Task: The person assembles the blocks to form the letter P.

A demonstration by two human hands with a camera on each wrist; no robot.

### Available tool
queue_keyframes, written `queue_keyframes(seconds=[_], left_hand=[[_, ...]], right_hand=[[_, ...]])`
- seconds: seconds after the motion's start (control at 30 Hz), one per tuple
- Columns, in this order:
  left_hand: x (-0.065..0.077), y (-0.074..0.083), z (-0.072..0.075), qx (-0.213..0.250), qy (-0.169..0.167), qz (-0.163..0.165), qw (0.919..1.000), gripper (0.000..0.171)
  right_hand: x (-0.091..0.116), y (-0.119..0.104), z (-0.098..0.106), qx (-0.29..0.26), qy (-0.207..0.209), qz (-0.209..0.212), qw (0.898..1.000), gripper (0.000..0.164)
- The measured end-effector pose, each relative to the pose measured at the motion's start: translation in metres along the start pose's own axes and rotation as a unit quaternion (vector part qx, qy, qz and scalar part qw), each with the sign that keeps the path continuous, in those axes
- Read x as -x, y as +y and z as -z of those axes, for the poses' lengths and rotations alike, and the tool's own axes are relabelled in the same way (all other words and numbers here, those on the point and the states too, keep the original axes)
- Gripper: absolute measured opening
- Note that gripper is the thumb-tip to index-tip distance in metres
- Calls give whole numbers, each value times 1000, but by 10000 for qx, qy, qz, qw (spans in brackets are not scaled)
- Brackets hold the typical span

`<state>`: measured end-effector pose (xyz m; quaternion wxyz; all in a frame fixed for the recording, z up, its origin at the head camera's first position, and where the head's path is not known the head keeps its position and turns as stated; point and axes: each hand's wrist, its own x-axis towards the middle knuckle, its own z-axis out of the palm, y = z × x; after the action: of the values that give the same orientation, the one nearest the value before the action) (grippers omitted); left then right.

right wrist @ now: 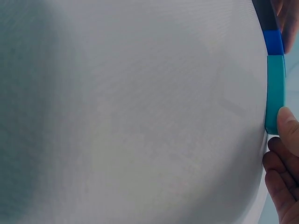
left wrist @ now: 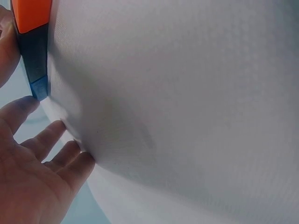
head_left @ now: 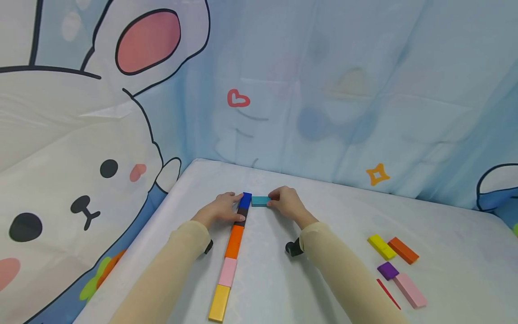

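A row of blocks runs up the table: a gold block (head_left: 219, 303), a pink block (head_left: 228, 272), an orange block (head_left: 234, 241), a black block (head_left: 240, 217) and a blue block (head_left: 245, 200) at the far end. My left hand (head_left: 220, 209) lies along the row's left side, its thumb at the black block and a fingertip against the blue one, fingers spread fairly straight. From the right, my right hand (head_left: 287, 203) pinches the outer end of a teal block (head_left: 259, 201). That block lies crosswise, its inner end right at the blue block.
Off to the right lie a yellow block (head_left: 381, 247), an orange-red block (head_left: 403, 250), a purple block (head_left: 388, 270), a longer pink block (head_left: 410, 290) and a thin red piece (head_left: 388, 294). A printed cloth backdrop (head_left: 323, 90) rises behind the white table (head_left: 344, 202).
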<state>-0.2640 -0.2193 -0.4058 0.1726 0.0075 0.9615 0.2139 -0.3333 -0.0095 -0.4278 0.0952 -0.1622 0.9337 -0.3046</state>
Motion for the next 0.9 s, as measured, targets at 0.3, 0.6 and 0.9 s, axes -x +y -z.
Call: queue_keyframes(seconds=[0.3, 0.6, 0.9], left_hand=[[-1, -1, -1, -52, 13, -28, 10000, 78], [-1, -1, -2, -67, 2, -37, 10000, 79], [0, -1, 0, -94, -10, -22, 10000, 78]], right_hand=[[1, 1, 0, 20, 41, 38, 10000, 31], [1, 1, -1, 19, 47, 20, 10000, 32], [3, 0, 1, 32, 11, 64, 10000, 33]])
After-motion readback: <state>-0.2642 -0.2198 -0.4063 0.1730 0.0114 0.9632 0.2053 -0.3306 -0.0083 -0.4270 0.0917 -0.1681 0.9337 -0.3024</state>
